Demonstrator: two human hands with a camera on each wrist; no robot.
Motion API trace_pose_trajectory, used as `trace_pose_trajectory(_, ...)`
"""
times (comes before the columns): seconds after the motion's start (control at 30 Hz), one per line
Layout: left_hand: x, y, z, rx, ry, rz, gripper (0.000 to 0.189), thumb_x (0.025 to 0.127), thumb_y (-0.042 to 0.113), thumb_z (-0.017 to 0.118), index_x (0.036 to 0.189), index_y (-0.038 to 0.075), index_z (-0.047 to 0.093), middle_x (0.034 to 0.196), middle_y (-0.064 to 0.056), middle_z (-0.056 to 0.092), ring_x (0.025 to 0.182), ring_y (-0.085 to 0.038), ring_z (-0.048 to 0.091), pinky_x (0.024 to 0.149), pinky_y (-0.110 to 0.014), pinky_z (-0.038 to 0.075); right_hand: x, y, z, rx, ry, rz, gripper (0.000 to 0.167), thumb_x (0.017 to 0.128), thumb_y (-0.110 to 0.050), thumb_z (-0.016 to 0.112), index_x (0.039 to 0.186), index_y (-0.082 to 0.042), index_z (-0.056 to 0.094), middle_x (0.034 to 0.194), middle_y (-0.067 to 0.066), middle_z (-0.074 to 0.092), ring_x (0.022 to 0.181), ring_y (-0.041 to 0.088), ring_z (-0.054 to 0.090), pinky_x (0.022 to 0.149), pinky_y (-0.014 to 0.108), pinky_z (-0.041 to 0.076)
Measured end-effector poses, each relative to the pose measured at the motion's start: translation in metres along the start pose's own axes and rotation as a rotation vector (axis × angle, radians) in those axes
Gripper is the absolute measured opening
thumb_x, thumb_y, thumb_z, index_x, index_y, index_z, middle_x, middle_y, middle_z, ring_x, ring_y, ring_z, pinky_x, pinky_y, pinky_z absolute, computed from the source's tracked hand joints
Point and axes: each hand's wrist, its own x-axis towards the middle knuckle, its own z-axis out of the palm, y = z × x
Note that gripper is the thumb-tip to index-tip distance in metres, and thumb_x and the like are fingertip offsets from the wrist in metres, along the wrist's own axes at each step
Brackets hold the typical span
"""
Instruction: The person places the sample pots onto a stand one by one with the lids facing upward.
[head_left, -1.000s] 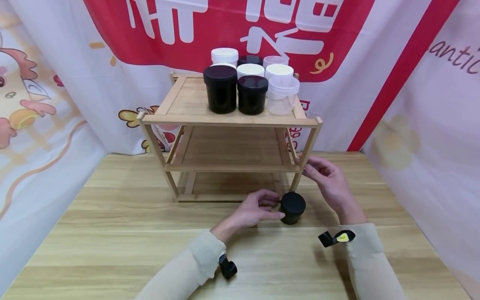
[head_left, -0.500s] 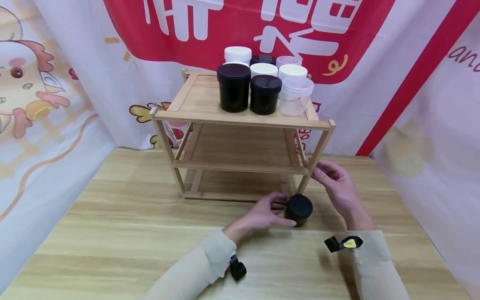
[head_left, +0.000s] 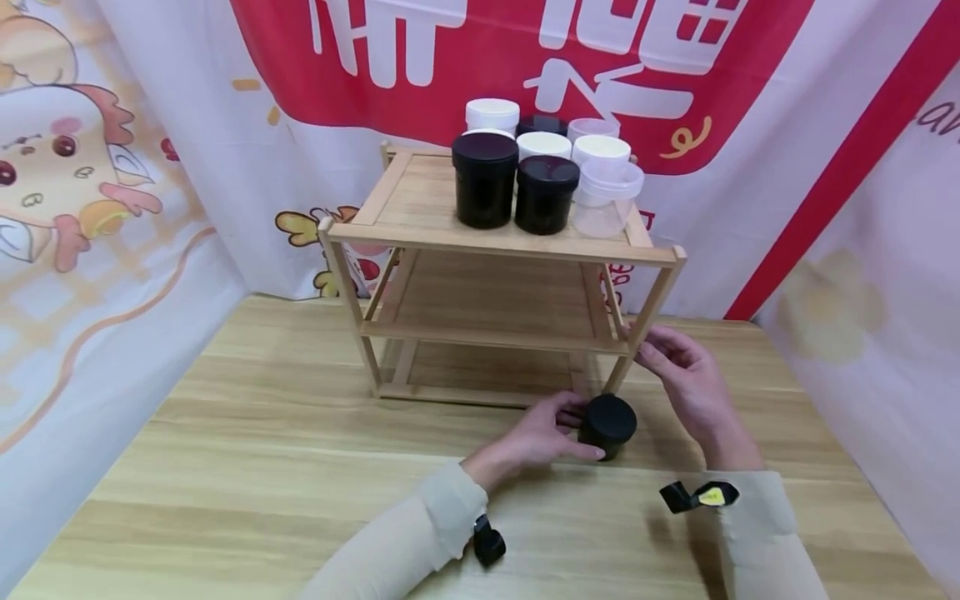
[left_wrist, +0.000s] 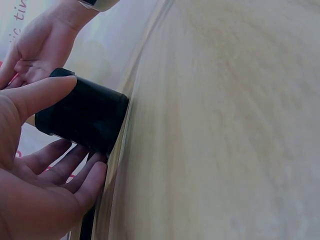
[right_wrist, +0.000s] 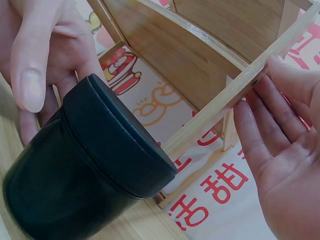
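Observation:
A black screw-lid jar [head_left: 609, 421] stands upright on the wooden table in front of the rack's right front corner. My left hand [head_left: 543, 433] is around its left side, thumb toward the front and fingers behind. In the left wrist view the left thumb [left_wrist: 47, 95] overlaps the jar near its lid, opposite the curled fingers. My right hand [head_left: 690, 379] holds the right front post [head_left: 648, 308] of the three-tier wooden rack [head_left: 405, 196]. Its thumb and fingers lie on either side of that post in the right wrist view, fingers partly behind it.
On the top shelf, toward the right, sit several jars: black ones [head_left: 485, 187], white-lidded ones [head_left: 492, 112] and clear ones [head_left: 606, 204]. The lower shelves show bare wood. Printed cloth [head_left: 180, 150] hangs around the back and sides of the table [head_left: 225, 500].
The head view has turned left, so the whole scene sits farther right in it. Both hands, the jar and the rack keep nearly the same places relative to each other.

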Motion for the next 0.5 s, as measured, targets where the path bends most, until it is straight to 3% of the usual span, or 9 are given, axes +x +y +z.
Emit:
trace_pose_trajectory(0.23,0.001,0.002,0.006,0.092,0.041,-0.03,0.078,0.082,0.022,0.096,0.151,0.013,0.059,0.142,-0.008,0.068,0.124,-0.023,0.066,0.108,-0.037,0.057,0.002,-0.002,0.001,-0.018,-0.003,0.003,0.033,0.109,0.005,0.053,0.133,-0.005,0.073,0.13,0.002,0.079,0.115,0.009,0.071,0.1,0.025,0.059)
trace_pose_trajectory(0.5,-0.001,0.002,0.013,0.092,0.077,-0.04,0.076,0.079,0.022,0.097,0.146,0.016,0.063,0.134,-0.004,0.071,0.118,-0.016,0.066,0.103,-0.033,0.055,-0.004,-0.001,0.0,-0.008,-0.002,0.018,0.033,0.109,0.006,0.053,0.135,-0.003,0.071,0.129,0.0,0.08,0.115,0.008,0.071,0.1,0.023,0.059)
